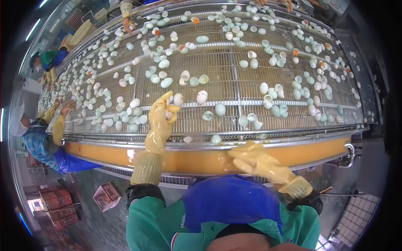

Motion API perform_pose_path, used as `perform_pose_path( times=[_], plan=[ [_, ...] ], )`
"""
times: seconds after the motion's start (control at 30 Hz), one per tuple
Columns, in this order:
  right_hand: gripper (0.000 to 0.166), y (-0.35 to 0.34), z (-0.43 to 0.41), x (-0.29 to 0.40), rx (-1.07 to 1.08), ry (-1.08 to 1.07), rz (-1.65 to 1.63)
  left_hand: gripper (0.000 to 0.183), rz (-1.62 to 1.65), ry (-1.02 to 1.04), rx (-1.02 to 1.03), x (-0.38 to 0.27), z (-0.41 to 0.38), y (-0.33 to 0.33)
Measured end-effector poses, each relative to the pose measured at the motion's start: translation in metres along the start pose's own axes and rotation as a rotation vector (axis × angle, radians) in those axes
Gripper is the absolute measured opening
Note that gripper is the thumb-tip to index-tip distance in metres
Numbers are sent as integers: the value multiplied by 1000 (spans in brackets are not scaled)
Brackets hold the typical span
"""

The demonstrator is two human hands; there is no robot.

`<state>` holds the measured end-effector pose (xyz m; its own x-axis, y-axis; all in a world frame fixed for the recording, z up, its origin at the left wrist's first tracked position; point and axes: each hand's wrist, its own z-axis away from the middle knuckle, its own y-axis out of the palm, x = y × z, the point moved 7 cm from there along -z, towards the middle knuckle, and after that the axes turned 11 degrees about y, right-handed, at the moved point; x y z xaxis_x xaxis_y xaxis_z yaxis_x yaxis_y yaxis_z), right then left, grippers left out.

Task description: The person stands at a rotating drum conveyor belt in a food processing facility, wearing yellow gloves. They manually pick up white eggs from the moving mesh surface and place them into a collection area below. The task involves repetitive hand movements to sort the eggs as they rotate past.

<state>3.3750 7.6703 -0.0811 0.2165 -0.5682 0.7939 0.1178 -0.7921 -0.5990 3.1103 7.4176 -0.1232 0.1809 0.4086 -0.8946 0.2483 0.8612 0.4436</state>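
My left hand (pixel 162 113), in a yellow rubber glove, reaches over a metal wire conveyor (pixel 188 120) and has its fingers closed around a whitish egg or shell (pixel 169 113). Just right of its fingertips lie two pale eggs, one of them cracked (pixel 202 97). My right hand (pixel 251 158), gloved the same way, is over a trough of orange liquid (pixel 194 161) at the near edge; whether it holds anything is unclear. A pale green egg (pixel 220 109) and an open eggshell (pixel 207 115) rest on the wires between the hands.
Many white and green eggshells cover the belt, with orange yolks (pixel 296 52) among them. Co-workers' hands (pixel 67 107) work at the left and a bare hand (pixel 128 24) at the far side. A metal rail (pixel 204 145) borders the trough; a bent metal handle (pixel 351 155) is at its right end.
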Motion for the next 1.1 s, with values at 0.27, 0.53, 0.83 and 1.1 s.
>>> perform_pose_path(
  times=[0.27, 0.53, 0.83, 1.1],
  plan=[
    [42, -26, -153, -24, -239, -77, 166, 58, 144, -7, 30, -4, 71, 57],
    [38, 79, -274, -85, 211, 96, 709, 63, -89, -205, -80, -3, 111, 67],
    [31, 2, -186, -79, 59, 369, -280, 50, -97, -343, 52, 48, 129, 112],
    [37, -56, 18, -72, 101, 635, -666, 40, -409, -492, 236, 83, 165, 187]
  ],
)
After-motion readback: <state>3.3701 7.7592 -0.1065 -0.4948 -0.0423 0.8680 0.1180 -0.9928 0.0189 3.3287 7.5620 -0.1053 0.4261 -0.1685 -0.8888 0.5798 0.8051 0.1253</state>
